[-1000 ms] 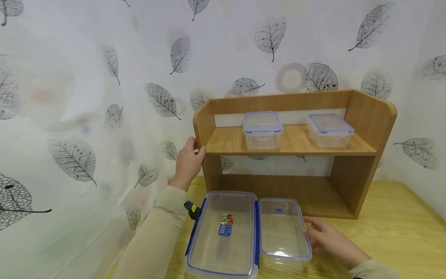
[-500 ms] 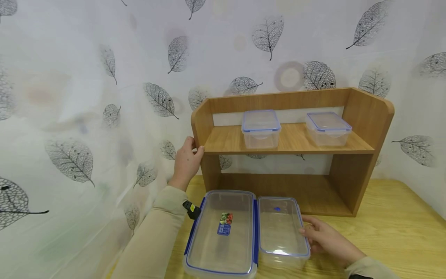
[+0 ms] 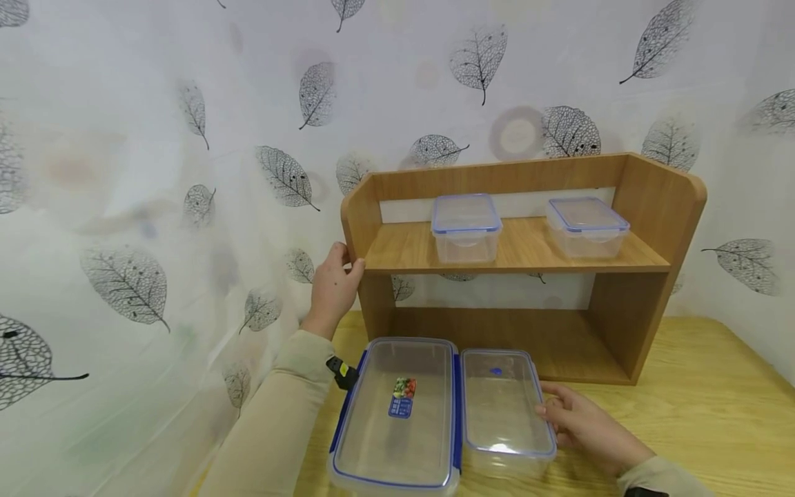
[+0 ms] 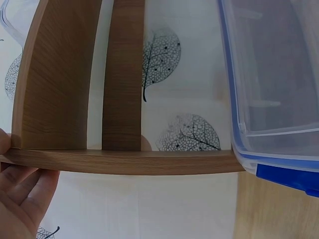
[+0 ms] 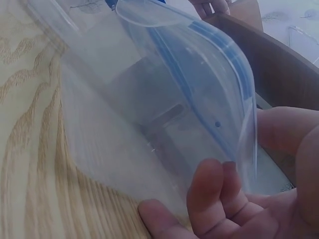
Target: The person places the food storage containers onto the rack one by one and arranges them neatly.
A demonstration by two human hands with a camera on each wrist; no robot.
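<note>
My left hand [image 3: 334,283] grips the left side panel of a wooden desktop shelf [image 3: 515,269], thumb at the front edge and fingers on the outer face. A smaller clear food container [image 3: 503,404] with a blue-edged lid stands on the table in front of the shelf. At its right side, my right hand [image 3: 580,424] holds it, thumb at the lid's edge and bent fingers [image 5: 207,186] against the wall. Directly left of it lies a larger clear food container [image 3: 397,442] with blue clips and a fruit label.
Two small lidded containers, one left [image 3: 467,228] and one right [image 3: 586,228], stand on the upper shelf board. The pale wooden table [image 3: 702,400] extends to the right. A leaf-patterned wall covering [image 3: 186,276] lies close on the left and behind.
</note>
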